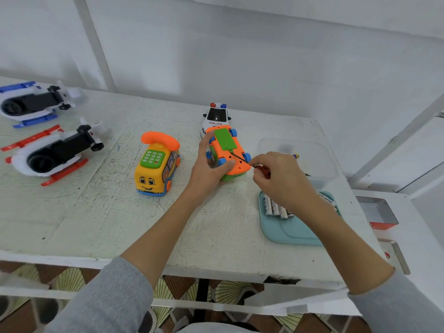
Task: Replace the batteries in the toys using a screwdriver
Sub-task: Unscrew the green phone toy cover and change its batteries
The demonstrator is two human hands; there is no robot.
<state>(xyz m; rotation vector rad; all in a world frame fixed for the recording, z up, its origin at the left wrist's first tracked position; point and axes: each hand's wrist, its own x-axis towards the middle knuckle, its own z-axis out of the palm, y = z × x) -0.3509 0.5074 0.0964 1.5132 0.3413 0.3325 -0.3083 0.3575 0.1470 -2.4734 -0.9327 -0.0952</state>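
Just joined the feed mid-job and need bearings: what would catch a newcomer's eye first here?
Mid-table, the left hand grips an upturned orange toy car while the right hand holds a screwdriver with its tip at the car's underside. To its left stands a yellow phone-bus toy, with two helicopters on their sides at far left. Batteries lie on a teal tray at right.

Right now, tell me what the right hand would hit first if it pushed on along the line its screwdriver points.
The right hand would drive the screwdriver into the orange underside of the overturned toy bus, just short of the green battery cover; the tip already looks about there.
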